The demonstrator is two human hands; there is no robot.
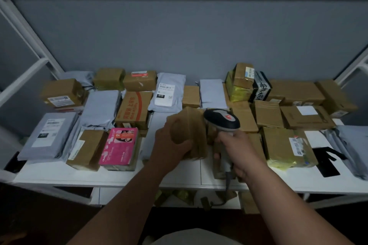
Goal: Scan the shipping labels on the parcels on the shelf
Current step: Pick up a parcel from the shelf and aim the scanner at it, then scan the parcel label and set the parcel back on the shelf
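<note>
A small brown cardboard parcel (189, 133) is gripped above the white shelf (119, 177) by the left hand (169, 145), while the barcode scanner (223, 121), clasped in the right hand (237, 151), is aimed at it; its label, unseen, probably needs turning toward the scanner.

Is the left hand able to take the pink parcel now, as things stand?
Probably not yet: the left hand grips a brown parcel, so it is occupied. The pink parcel itself lies uncovered just left of it, with nothing between.
</note>
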